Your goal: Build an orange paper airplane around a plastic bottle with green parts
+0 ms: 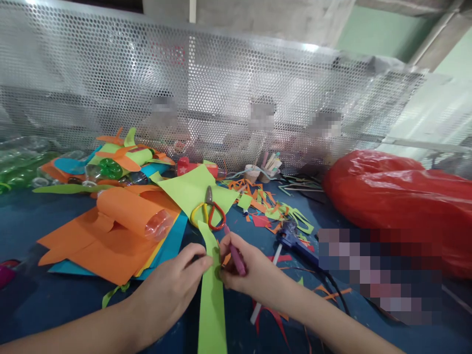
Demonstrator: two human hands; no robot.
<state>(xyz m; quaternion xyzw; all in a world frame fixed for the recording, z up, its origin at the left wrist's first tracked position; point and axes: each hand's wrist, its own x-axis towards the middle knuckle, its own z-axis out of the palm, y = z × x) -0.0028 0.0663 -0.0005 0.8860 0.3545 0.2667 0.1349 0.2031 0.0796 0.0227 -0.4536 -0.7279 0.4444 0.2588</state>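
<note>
A long light-green paper strip [211, 305] runs up the middle, its upper end curling. My left hand [180, 275] pinches its left edge, thumb on top and the other fingers curled. On the strip's right side my right hand [241, 260] is closed round a purple pen [237, 255], and its fingertips are against the strip's edge. Just beyond both hands lie scissors [208, 211] with one yellow and one red handle, on a light-green paper sheet [191, 184]. Orange paper sheets [84, 250] are stacked left of my left hand, with an orange-wrapped plastic bottle [129, 214] on top.
A blue glue gun [295, 241] with a cable lies right of my right hand, near paper scraps [263, 206]. A red plastic bag [391, 196] fills the right side. Plastic bottles [22, 164] lie far left. Behind stands a perforated metal panel [221, 88] with people beyond it.
</note>
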